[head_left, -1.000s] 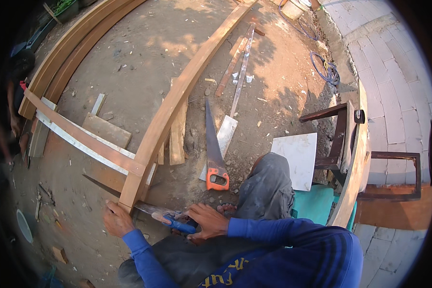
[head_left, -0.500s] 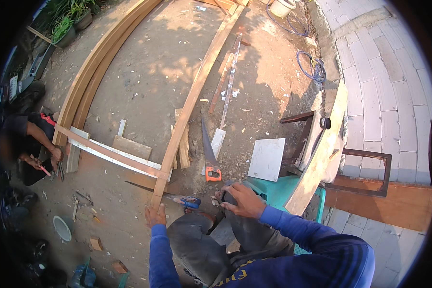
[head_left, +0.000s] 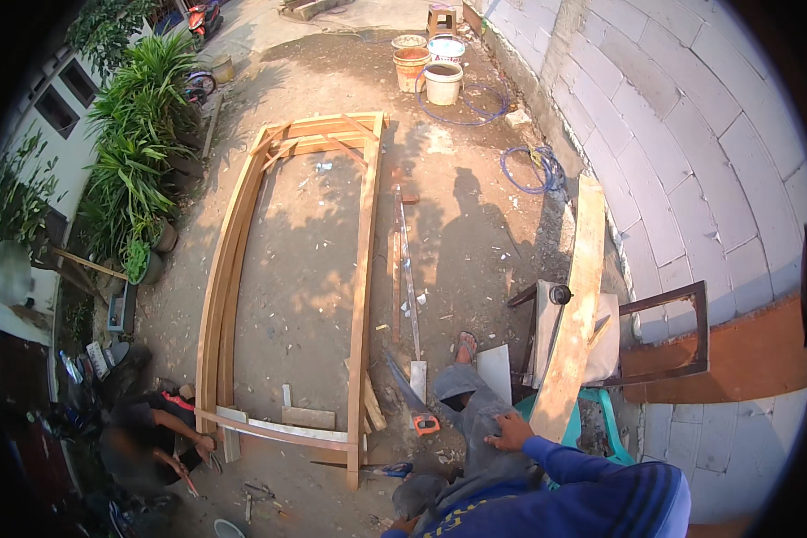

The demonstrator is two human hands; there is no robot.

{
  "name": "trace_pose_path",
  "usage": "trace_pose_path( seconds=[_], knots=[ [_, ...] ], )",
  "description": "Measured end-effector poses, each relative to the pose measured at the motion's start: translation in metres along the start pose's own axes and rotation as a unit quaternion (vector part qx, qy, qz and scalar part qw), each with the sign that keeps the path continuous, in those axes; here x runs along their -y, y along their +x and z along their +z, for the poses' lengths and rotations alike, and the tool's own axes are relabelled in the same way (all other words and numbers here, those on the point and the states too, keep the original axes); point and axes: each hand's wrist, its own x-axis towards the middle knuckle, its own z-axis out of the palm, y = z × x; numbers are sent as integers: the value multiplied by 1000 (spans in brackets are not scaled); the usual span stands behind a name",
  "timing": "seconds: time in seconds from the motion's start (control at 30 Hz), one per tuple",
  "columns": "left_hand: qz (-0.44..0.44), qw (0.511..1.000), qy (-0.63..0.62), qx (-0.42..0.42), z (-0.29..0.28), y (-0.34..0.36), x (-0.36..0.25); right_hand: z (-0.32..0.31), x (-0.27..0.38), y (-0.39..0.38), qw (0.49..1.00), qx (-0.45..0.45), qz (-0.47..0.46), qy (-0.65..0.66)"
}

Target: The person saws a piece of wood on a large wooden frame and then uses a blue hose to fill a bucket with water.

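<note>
My right hand [head_left: 509,432] lies with fingers spread on my right thigh, holding nothing. My left hand [head_left: 403,524], partly cut off by the lower edge, rests empty near my left knee [head_left: 418,493]. In front of me a long wooden frame [head_left: 360,341] lies on the ground, its near right end closest to my left hand. A handsaw with an orange handle [head_left: 426,424] lies between that frame and my right leg. Another saw with a blue handle [head_left: 394,470] lies beside the frame's near right corner, its blade passing under the beam.
A co-worker [head_left: 148,444] crouches at the near left frame corner, hands beside it. A long plank [head_left: 572,336] with a black round object [head_left: 559,294] slants at right, by a teal plastic chair [head_left: 611,426]. Buckets [head_left: 444,85] and a blue hose [head_left: 524,175] lie farther off, along the block wall [head_left: 681,134].
My left hand has let go of the beam end and come back to my knee. My right leg now stretches forward, my right hand on its thigh. The view has tipped upward.
</note>
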Motion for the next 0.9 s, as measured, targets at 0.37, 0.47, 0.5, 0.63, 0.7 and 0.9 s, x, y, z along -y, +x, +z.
trace_pose_path(
  seconds=[0.37,0.47,0.5,0.63,0.7,0.9],
  knots=[
    [41,993,93,-57,-126,36,-395,-331,-23,208,948,-115,-17,296],
    [159,979,-35,-123,-169,104,-467,-378,-62,263,936,-210,0,284],
    [160,977,-16,-139,-180,118,-485,-387,-68,278,938,-205,3,280],
    [55,988,-100,-106,-187,155,-610,-408,-125,337,933,-220,114,262],
    [80,992,-76,-66,-221,209,-616,-418,-128,391,921,-160,110,339],
    [-154,986,-57,-37,-241,321,-750,-566,-82,540,941,-43,129,311]
  ],
)
